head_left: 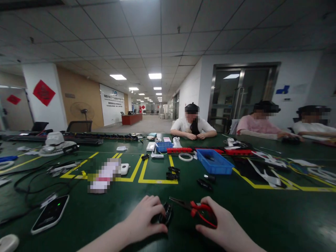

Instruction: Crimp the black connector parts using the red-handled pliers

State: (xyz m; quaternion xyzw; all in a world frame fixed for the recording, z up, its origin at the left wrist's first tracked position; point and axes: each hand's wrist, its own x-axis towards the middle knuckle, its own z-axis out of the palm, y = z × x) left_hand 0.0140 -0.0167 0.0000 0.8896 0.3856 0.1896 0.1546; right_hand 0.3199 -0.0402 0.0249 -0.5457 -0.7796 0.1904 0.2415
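Note:
My left hand [144, 218] rests on the green table near its front edge, fingers curled around a small black part [166, 213]. My right hand [220, 224] grips red-handled needle-nose pliers [193, 207]. The dark jaws of the pliers point left and reach toward the black part. Both hands sit close together, low in the middle of the view.
A phone [50, 213] lies front left among black cables. A blue bin [214, 161], small black parts [172, 173], a tape roll [185, 156] and red strips [180, 150] sit mid-table. Three people sit across the table [262, 217] at the right.

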